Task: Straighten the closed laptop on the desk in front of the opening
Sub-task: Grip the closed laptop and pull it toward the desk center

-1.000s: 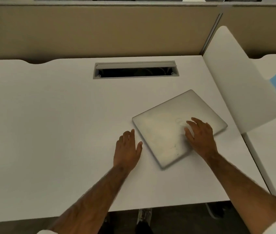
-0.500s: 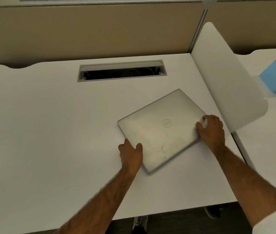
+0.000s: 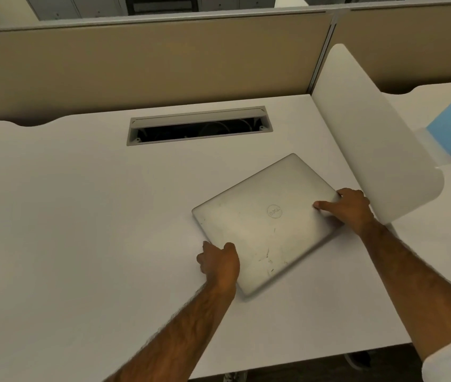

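Both hands' grip clamps flat scuffed silver laptop (image 3: 265,224), skewed: L hand (image 3: 220,261) near edge, R hand (image 3: 352,209) R corner.

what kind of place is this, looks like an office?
Most likely an open-plan office workstation. A white desk has a cable opening cut into it, tan cubicle partitions run behind it, and a white divider panel separates it from the neighbouring desk. A closed laptop lies on it.
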`<act>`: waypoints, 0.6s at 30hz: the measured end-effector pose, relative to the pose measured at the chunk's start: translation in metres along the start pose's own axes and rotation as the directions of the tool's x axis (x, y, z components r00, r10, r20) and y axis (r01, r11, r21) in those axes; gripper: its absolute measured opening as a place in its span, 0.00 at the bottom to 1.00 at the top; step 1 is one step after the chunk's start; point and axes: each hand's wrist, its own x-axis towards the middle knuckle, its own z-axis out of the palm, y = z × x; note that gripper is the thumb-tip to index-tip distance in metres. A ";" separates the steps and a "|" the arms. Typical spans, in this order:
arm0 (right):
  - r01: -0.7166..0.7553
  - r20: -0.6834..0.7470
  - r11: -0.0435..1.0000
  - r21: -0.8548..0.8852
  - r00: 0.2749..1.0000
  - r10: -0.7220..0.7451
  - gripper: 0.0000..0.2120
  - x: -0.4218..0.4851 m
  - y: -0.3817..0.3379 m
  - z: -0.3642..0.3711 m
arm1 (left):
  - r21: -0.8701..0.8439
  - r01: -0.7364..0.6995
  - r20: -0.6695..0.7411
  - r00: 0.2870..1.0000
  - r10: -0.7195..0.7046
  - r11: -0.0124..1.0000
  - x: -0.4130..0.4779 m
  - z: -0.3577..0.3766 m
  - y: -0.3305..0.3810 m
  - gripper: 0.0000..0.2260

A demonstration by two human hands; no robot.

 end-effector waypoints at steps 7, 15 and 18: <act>-0.027 0.035 1.000 0.016 0.999 0.027 0.49 0.005 -0.002 0.002 | -0.036 0.011 -0.042 0.999 -0.013 0.999 0.006 -0.008 0.000 0.22; -0.025 0.052 0.999 0.035 0.998 0.023 0.50 -0.003 -0.019 0.027 | 0.039 -0.002 -0.107 0.994 0.006 0.999 0.025 -0.040 0.011 0.21; -0.010 0.047 0.999 0.036 0.999 0.008 0.51 -0.020 -0.042 0.038 | 0.061 -0.011 -0.142 0.990 0.019 0.998 0.039 -0.058 0.013 0.22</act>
